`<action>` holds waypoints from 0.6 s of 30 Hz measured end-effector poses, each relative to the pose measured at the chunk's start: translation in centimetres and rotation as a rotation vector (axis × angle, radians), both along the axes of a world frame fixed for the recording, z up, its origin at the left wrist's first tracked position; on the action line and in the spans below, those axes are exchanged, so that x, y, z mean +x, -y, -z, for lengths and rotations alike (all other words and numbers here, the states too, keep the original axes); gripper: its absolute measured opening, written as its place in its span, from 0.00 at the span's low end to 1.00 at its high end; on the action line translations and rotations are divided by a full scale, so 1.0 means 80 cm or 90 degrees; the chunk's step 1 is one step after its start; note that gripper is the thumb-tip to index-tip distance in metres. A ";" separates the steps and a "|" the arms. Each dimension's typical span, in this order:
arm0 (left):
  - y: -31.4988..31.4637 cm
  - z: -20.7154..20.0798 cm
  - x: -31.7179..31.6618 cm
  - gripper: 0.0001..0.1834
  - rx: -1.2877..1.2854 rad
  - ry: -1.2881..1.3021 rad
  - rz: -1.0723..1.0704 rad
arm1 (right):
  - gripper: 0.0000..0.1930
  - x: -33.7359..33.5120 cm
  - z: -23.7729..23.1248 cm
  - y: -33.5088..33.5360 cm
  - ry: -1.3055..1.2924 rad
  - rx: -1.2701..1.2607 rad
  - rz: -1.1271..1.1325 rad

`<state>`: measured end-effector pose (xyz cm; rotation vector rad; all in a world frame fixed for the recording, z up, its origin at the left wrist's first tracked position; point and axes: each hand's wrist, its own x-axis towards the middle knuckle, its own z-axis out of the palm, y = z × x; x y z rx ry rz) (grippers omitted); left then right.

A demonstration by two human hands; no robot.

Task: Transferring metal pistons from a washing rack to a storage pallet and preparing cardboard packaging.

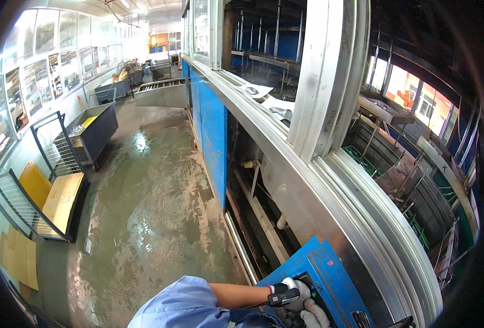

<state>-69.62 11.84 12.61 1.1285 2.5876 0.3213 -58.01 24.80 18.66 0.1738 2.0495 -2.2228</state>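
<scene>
A blue metal panel (pixel 329 273) with a dark recess in it stands at a slant in front of me at the lower edge. My left hand (pixel 292 288), in a white glove with a black device strapped at the wrist, is at this recess with its fingers curled. A small green spot shows beside the fingers. Close below it, partly cut off by the lower edge, is my right hand (pixel 314 314), also white-gloved and closed, nearly touching the left. What either hand grips inside the recess is hidden.
To the left of the panel, an opening under the metal ledge (pixel 253 128) shows beams and pipes. More blue panels (pixel 212 131) line the machine farther off. A wet floor (pixel 143 218) runs along the left, with a cart (pixel 61 202) and a dark bin (pixel 94 131) beside the windows.
</scene>
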 end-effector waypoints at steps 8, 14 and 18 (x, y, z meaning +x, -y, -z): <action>0.030 0.010 -0.013 0.17 0.110 0.072 0.017 | 0.17 0.002 0.003 0.001 -0.006 -0.003 0.004; 0.033 -0.033 -0.015 0.17 0.022 0.113 0.008 | 0.18 0.003 -0.010 0.002 -0.004 0.004 -0.013; 0.038 -0.023 -0.012 0.16 0.093 0.096 0.013 | 0.18 0.000 0.001 0.000 -0.036 -0.007 -0.051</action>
